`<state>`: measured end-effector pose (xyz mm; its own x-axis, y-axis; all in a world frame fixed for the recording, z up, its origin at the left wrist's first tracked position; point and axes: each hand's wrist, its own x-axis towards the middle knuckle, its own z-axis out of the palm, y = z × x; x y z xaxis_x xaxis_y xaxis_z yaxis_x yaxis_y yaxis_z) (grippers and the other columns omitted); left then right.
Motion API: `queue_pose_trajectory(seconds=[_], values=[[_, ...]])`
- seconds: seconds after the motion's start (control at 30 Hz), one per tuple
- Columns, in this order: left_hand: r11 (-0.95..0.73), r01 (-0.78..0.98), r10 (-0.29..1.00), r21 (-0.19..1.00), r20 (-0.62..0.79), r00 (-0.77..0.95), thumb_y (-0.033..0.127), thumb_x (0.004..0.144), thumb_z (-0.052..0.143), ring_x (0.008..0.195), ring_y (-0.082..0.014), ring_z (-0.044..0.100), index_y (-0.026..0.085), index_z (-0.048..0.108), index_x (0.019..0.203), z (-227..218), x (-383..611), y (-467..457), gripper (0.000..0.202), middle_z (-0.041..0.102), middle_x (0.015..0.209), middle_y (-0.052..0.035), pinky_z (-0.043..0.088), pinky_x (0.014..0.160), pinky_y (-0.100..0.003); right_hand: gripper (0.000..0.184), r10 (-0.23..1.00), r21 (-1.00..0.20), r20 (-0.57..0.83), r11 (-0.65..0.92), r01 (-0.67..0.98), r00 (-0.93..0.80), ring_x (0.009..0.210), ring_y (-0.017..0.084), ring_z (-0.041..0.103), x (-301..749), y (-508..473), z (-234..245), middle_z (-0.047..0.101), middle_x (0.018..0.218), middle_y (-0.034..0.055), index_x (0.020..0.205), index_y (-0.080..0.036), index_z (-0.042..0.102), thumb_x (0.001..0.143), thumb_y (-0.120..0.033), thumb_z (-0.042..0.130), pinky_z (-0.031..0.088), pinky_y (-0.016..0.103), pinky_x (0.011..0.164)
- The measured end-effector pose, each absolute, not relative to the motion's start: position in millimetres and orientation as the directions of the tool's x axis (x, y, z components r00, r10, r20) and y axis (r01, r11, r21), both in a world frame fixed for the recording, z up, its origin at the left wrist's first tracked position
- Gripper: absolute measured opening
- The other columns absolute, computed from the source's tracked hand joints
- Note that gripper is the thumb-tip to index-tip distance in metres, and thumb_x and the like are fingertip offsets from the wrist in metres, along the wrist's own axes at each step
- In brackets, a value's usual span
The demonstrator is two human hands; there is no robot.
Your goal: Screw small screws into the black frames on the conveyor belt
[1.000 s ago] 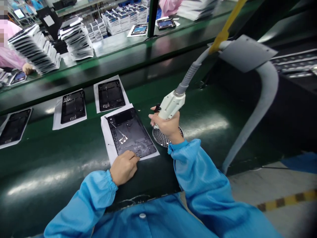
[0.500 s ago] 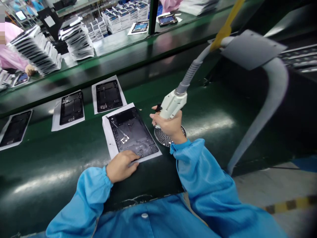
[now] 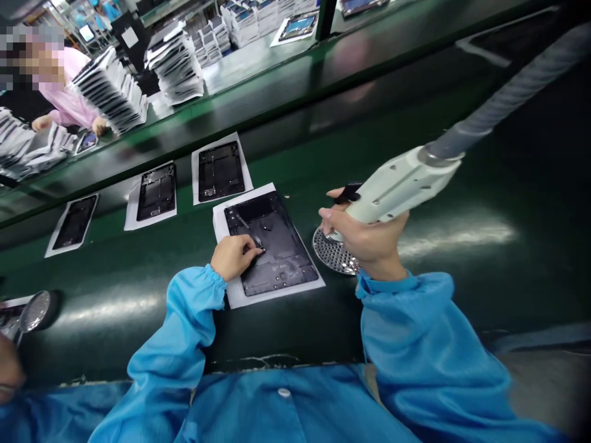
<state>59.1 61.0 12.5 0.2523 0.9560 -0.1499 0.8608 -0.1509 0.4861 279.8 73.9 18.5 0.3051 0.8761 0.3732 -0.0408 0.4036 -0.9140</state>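
Note:
A black tablet housing lies on white paper, its inner side up. My left hand reaches over its left part, thumb and fingers pinched at the end of a thin flex cable. The small part at the fingertips is mostly hidden. My right hand is wrapped round a pale handheld gun with a black trigger and a grey ribbed hose. The gun is tilted, its front end near a round perforated metal dish right of the housing.
Further housings on paper line the green bench to the back left. A raised ledge behind carries paper-layered stacks. A person in pink works there. Another person's hand and a second perforated dish show at left.
My left hand has moved up from the housing's lower edge to the flex cable and now pinches there. The gun in my right hand has tipped further over to the right. The view has shifted.

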Motion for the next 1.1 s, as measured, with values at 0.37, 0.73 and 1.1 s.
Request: queue_pose_trajectory(seconds=[0.37,0.73,1.1], values=[[-0.129,0.760,0.901,0.637,-0.245,0.358,0.028,0.086,0.063,0.054,-0.0092,0.055,0.016,0.066,0.076,0.3,83.7,13.1,0.016,0.061,0.059,0.0030,0.040,0.054,-0.020,0.018,0.881,-0.921,0.377,0.389,0.017,0.286,0.040,0.012,0.054,282.8,69.0,22.9,0.055,0.048,-0.0070,0.080,-0.025,0.066,0.068,-0.025,0.078,0.052,0.033,0.048],[-0.258,0.887,0.892,0.383,-0.259,0.371,0.033,0.089,0.059,0.079,-0.0176,0.062,0.020,0.065,0.087,-1.5,86.4,11.8,0.015,0.063,0.089,-0.0034,0.047,0.067,-0.028,0.018,0.877,-0.909,0.400,0.418,-0.010,0.268,0.040,0.013,0.053,280.9,65.8,26.7,0.055,0.047,-0.0061,0.078,-0.024,0.065,0.066,-0.021,0.078,0.047,0.032,0.045],[-0.551,0.754,0.677,0.358,-0.336,0.655,0.026,0.095,0.045,0.086,-0.0165,0.063,0.023,0.067,0.109,10.1,80.9,27.4,0.026,0.061,0.105,-0.0042,0.047,0.069,-0.025,0.020,0.875,-0.907,0.413,0.420,0.029,0.252,0.042,0.015,0.053,280.5,62.8,26.5,0.054,0.049,-0.0036,0.079,-0.026,0.063,0.071,-0.034,0.080,0.050,0.034,0.051]])
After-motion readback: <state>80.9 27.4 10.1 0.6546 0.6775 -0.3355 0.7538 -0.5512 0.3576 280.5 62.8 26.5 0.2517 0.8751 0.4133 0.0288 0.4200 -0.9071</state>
